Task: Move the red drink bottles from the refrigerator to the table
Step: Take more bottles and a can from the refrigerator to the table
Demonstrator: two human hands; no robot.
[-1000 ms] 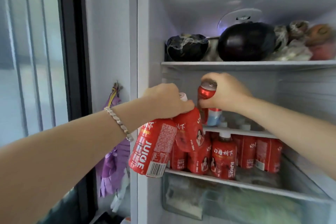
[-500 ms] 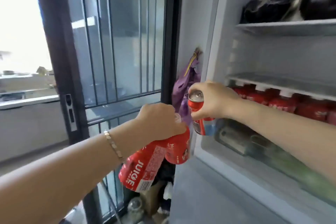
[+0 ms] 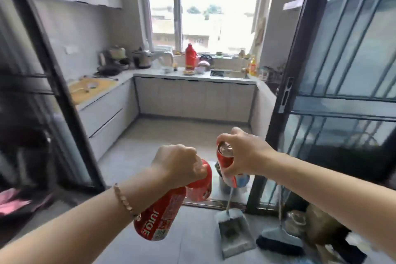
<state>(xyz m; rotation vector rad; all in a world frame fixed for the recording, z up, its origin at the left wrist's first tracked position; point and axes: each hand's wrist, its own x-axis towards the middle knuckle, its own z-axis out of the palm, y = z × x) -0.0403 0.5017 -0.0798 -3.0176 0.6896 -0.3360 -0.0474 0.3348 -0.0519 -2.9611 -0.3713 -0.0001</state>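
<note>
The left hand [image 3: 177, 163], low at 6 o'clock in the view, is clenched round the tops of two red juice bottles [image 3: 158, 218], which hang toward 7 o'clock. At its 3 o'clock the right hand [image 3: 244, 154] grips a red can [image 3: 225, 155] near the top. A second ago both hands were at the refrigerator shelf. Now the refrigerator is out of sight and a kitchen doorway lies ahead, with a dustpan [image 3: 233, 231] at 5 o'clock. No table shows, so the carry looks barely begun.

Lower centre: bottles [image 3: 159, 218] hang under the left hand [image 3: 177, 163], with a can [image 3: 226, 167] in the right hand [image 3: 242, 154] just right of them. Below the can lies a dustpan [image 3: 233, 231]; the counter [image 3: 192, 75] is at upper centre.
</note>
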